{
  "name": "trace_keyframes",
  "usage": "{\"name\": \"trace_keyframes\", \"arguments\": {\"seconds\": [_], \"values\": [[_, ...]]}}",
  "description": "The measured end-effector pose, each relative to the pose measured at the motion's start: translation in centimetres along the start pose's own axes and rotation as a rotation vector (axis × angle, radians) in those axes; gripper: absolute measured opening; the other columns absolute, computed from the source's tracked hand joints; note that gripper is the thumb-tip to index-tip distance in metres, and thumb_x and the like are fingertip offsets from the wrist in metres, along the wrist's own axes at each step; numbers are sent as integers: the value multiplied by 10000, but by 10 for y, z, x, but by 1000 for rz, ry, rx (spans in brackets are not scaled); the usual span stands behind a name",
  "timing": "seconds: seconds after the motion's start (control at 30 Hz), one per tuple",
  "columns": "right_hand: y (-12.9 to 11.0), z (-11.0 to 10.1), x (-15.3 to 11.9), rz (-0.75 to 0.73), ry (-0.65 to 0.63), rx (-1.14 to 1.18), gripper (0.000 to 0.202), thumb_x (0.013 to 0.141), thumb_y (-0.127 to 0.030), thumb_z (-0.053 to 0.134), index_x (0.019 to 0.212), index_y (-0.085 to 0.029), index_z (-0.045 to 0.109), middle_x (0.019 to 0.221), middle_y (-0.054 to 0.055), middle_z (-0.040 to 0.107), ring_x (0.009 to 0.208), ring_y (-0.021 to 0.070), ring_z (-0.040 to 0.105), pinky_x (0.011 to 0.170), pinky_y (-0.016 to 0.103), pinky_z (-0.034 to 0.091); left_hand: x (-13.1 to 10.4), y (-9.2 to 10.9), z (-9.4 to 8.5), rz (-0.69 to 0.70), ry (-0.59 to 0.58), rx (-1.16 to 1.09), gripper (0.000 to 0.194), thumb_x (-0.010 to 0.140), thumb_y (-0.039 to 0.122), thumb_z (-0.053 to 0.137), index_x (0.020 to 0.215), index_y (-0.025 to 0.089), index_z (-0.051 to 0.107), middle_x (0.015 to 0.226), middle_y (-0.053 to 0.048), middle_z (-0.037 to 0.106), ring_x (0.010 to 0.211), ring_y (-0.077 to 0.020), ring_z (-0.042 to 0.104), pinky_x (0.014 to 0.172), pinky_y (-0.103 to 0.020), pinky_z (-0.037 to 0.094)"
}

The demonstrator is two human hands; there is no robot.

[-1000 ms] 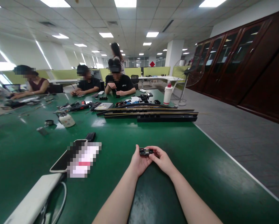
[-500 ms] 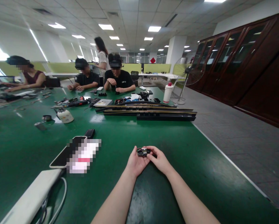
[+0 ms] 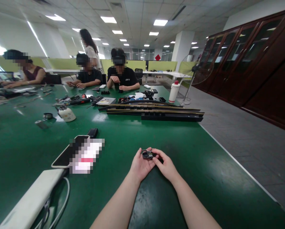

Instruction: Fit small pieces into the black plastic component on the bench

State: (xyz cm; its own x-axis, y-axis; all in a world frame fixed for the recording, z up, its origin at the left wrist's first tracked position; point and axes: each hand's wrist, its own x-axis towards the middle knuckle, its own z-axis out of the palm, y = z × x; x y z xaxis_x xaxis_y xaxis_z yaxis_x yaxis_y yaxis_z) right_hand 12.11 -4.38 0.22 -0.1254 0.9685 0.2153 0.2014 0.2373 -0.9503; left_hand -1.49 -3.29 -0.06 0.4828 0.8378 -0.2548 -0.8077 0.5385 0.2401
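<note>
Left hand (image 3: 142, 165) palm-up, cradling small black device (image 3: 148, 155), right hand (image 3: 165, 163) pinching device's right end (fine detail unclear), black rails (image 3: 172, 117) beyond device.

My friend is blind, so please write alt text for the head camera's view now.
A left hand and a right hand hold a small dark part above a green table; long black bars lie beyond, and people sit farther back.

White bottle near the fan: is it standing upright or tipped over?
Upright. The white bottle stands on its base on the green table, its red cap at the top. How full it is, I cannot tell.
</note>
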Motion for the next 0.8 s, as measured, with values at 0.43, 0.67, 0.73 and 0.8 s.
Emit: {"name": "trace_keyframes", "arguments": {"seconds": [0.43, 0.67, 0.73, 0.8], "values": [[9, 0, -2, -112, 7, -128, 360, 700, -204, 625, 1051, -274, 595, 1239, 64, 522, 1156, 223, 477, 982, 415, 373, 2, 0, -2, 37, -5, 63, 392, 875, 429, 369, 927, 123, 609, 860, -120, 655, 776, -218, 643, 723, -329, 475], [7, -1, -3, -118, 10, -155, 339, 696, -191, 628, 1026, -268, 613, 1226, 73, 525, 1177, 221, 456, 999, 417, 349, 1, 0, -3, -3, -24, 92, 381, 866, 419, 394, 932, 115, 614, 848, -110, 662, 761, -209, 643, 694, -307, 471], [7, -1, -3, -120, 7, -157, 336, 696, -190, 626, 1022, -270, 615, 1227, 72, 522, 1173, 222, 460, 997, 419, 351, 2, -1, -3, -12, -23, 86, 387, 866, 420, 391, 921, 112, 617, 839, -107, 665, 753, -209, 644, 689, -301, 470], [8, -1, -3, -122, 4, -163, 332, 696, -190, 624, 1019, -269, 615, 1229, 73, 519, 1169, 222, 463, 997, 421, 349, 1, -1, -2, -19, -22, 79, 388, 867, 419, 388, 911, 110, 619, 827, -102, 666, 745, -208, 644, 690, -299, 469]]}}
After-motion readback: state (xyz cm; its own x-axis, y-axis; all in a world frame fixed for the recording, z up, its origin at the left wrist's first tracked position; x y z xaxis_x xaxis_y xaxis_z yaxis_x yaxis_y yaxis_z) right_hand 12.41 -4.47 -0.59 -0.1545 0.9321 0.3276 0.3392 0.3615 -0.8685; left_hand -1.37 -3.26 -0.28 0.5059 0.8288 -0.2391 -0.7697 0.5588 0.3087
